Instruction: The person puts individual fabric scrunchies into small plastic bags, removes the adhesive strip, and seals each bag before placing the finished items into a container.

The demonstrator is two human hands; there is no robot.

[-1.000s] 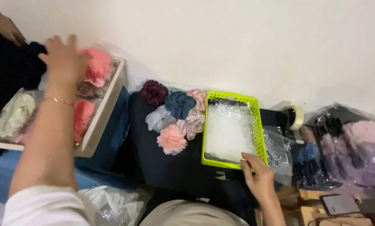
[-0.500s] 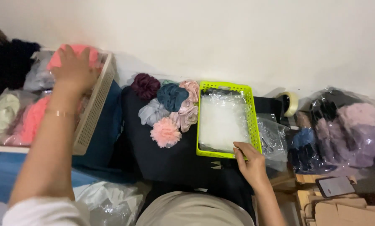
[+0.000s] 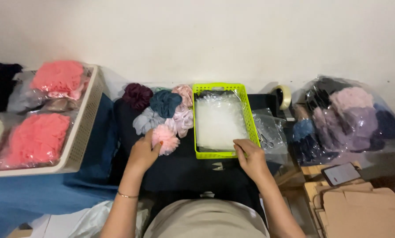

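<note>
A heap of fabric scrunchies lies on a dark cloth: maroon (image 3: pixel 136 94), teal (image 3: pixel 165 102), grey (image 3: pixel 147 120), pale pink (image 3: pixel 183 110). My left hand (image 3: pixel 145 152) closes its fingers on the fluffy pink scrunchie (image 3: pixel 166 139) at the front of the heap. A lime green basket (image 3: pixel 246 113) to the right holds clear plastic bags (image 3: pixel 218 121). My right hand (image 3: pixel 249 157) rests at the basket's near right corner, fingertips pinched at the edge of the bags.
A beige basket (image 3: pixel 83 132) of bagged pink and cream items stands at the left on blue cloth. A tape roll (image 3: pixel 285 96), a clear bag of scrunchies (image 3: pixel 347 117), a phone (image 3: pixel 341 173) and flat cardboard boxes (image 3: pixel 360 211) are at the right.
My left hand has left the beige basket and come right and down to the pink scrunchie. My right hand has stayed at the green basket's near edge.
</note>
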